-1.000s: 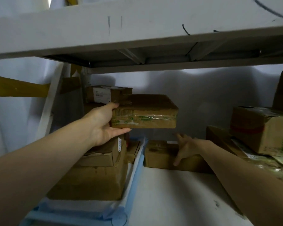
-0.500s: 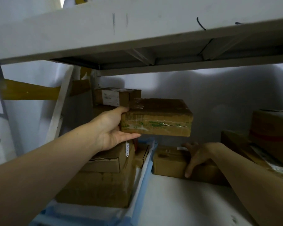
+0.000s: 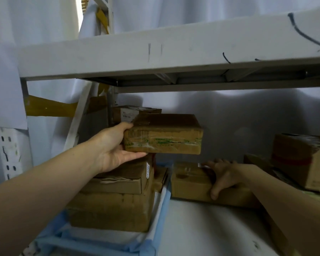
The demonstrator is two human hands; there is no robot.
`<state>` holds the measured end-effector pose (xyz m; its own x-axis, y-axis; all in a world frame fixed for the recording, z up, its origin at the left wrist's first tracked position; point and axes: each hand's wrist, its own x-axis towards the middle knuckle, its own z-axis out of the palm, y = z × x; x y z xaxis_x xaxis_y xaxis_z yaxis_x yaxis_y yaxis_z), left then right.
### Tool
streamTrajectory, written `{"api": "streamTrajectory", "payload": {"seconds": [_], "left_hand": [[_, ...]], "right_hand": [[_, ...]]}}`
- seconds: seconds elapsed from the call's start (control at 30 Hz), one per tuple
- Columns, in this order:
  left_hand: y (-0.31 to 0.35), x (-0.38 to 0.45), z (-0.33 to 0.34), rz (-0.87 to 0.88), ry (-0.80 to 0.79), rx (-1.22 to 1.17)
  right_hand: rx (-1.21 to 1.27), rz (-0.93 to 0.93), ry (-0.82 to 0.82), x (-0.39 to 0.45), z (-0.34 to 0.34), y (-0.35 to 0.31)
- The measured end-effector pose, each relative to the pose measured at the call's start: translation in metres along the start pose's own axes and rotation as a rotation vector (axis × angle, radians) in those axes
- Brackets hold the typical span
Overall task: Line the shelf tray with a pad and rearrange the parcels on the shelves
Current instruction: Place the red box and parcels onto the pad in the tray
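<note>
On the middle shelf, over at the left, the blue-edged pad (image 3: 161, 217) already lines the tray, with a stack of brown parcels (image 3: 115, 200) sitting on it. Above that stack the left hand (image 3: 115, 146) has its grip round the near left corner of a flat parcel (image 3: 164, 134), thumb on top, fingers flat beneath, and the box hangs in the air, level, its long axis running left to right across the shelf. It juts out to the right of the grip, so most of its weight sits away from the hand. Further right and lower, the right hand (image 3: 224, 177) drapes over a low parcel (image 3: 192, 182) on the bare shelf, fingers on top, thumb curled down its front face. That parcel lies just beside the tray's right edge, directly under the raised box. Against the frame half a second back, the raised parcel sits at much the same height, and the right hand holds the same low parcel; mostly the view has tipped upward.
</note>
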<state>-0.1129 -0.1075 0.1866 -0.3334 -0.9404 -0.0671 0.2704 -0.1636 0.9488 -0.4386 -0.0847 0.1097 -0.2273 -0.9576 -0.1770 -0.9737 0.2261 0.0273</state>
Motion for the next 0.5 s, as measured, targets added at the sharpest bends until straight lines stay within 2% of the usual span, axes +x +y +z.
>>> {"api": "streamTrajectory", "payload": {"seconds": [0.13,0.5], "left_hand": [[0.006,-0.011,-0.013,0.015,0.024,-0.002],[0.025,-0.042,-0.056,0.037,0.098,-0.068]], "right_hand": [[0.091,-0.013,0.056,-0.017,-0.018,-0.006],[0.093,0.002,0.146,-0.067,-0.07,-0.037]]}}
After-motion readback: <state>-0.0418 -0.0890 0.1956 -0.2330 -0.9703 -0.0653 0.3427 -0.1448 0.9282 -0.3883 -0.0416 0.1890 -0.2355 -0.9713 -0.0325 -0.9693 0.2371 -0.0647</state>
